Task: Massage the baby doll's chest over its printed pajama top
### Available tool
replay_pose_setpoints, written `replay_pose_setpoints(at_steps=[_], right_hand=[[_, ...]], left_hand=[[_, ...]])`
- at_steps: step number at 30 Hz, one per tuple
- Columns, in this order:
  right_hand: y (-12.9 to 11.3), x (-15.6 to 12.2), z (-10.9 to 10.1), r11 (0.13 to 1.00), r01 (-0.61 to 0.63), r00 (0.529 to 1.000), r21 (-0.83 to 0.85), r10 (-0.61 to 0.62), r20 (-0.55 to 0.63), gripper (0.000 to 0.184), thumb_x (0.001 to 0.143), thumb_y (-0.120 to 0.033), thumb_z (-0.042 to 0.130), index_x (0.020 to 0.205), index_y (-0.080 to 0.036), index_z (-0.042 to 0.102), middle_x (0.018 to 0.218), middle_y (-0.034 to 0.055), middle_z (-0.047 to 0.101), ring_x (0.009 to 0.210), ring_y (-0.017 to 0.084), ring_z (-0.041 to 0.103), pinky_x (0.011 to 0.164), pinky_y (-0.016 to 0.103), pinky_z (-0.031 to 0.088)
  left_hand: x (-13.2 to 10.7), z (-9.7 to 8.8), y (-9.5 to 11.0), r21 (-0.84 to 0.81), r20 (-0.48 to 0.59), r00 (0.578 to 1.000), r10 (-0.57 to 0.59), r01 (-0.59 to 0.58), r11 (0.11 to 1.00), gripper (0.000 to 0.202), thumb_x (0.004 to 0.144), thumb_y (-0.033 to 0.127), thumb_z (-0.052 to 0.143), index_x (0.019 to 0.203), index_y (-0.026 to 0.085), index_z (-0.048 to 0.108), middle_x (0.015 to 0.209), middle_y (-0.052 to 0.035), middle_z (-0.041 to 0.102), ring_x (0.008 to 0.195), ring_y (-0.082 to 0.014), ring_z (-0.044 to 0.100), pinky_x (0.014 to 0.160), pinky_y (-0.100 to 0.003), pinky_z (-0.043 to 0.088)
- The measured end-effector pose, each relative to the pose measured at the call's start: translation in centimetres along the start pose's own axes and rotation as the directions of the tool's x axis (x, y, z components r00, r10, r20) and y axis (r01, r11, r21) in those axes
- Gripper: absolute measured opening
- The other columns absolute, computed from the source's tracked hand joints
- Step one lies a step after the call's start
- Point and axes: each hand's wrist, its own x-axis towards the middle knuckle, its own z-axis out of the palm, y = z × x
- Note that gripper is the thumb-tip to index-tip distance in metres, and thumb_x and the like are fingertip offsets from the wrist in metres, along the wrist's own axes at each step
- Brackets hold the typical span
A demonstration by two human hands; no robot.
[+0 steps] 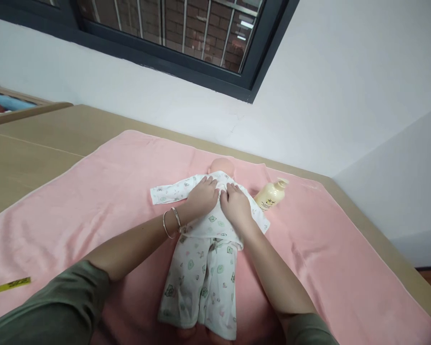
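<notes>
A baby doll [221, 166] lies on a pink blanket [122, 177], its head toward the wall. It wears a white printed shirt [212, 220] and matching trousers [190, 278]; the tips of its feet show below the hems. At the upper chest, close to the collar, my left hand [203, 196] is closed on the shirt cloth, fingers together. My right hand [236, 203] sits right beside it with bent fingers, also closed on the shirt. The fingertips partly hide the cloth between them. One doll sleeve stretches out left, the other slopes down right.
A pale yellow pump bottle [271, 194] lies tilted on the blanket beside the doll's right-hand sleeve. A yellow strip [7, 286] is at the left. The wooden tabletop [28, 148] meets a white wall below a dark-framed window [187, 62].
</notes>
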Motion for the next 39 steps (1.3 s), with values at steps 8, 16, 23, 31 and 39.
replay_pose_setpoints(at_steps=[8,16,23,31,39], right_hand=[[0.0,-0.1,0.1,0.997,0.013,0.998,0.083,-0.017,0.054,0.05,0.105,-0.033,0.035,0.145,-0.012,0.057,0.153,0.0172,0.055,0.149,0.029,0.043,0.121,0.043,0.034],[2.6,2.2,0.9,0.99,-0.019,0.997,0.143,0.007,0.082,0.065,0.106,-0.04,0.032,0.158,-0.002,0.035,0.168,0.0211,0.03,0.159,0.032,0.021,0.129,0.049,0.019],[-2.2,-1.9,0.7,1.0,0.019,0.999,-0.024,-0.018,0.045,0.057,0.103,-0.025,0.035,0.154,-0.002,0.043,0.162,0.0232,0.041,0.156,0.033,0.031,0.125,0.046,0.028],[2.3,1.9,0.2,0.977,0.037,0.998,0.211,-0.049,0.048,0.051,0.105,-0.036,0.034,0.147,-0.012,0.053,0.161,0.015,0.045,0.154,0.028,0.034,0.126,0.047,0.027],[-1.1,-0.9,0.8,0.999,-0.027,0.999,0.017,0.027,0.026,0.058,0.103,-0.025,0.033,0.155,0.0,0.039,0.163,0.0262,0.038,0.155,0.035,0.031,0.126,0.05,0.025]], left_hand=[[0.4,0.5,-0.4,-0.024,0.019,0.993,-0.119,0.119,0.993,0.05,0.103,0.027,0.033,0.142,0.004,0.055,0.151,-0.0207,0.055,0.147,-0.0314,0.046,0.124,-0.047,0.034],[-1.2,0.6,2.0,-0.024,0.008,0.995,-0.095,0.095,0.995,0.051,0.104,0.024,0.03,0.144,0.002,0.053,0.155,-0.0223,0.051,0.152,-0.0325,0.039,0.125,-0.051,0.033],[1.3,0.1,-2.0,-0.137,0.108,0.987,-0.116,0.13,0.982,0.056,0.102,0.022,0.025,0.15,0.003,0.046,0.161,-0.0186,0.045,0.153,-0.0274,0.038,0.127,-0.046,0.032],[-1.2,1.4,1.7,-0.028,-0.006,0.995,-0.098,0.098,0.995,0.052,0.102,0.022,0.032,0.148,0.008,0.049,0.159,-0.0198,0.047,0.153,-0.0339,0.037,0.123,-0.056,0.033],[0.4,0.3,-0.6,-0.119,0.052,0.998,-0.036,0.042,0.992,0.052,0.104,0.024,0.026,0.147,0.008,0.051,0.158,-0.0174,0.049,0.151,-0.0279,0.04,0.126,-0.05,0.032]])
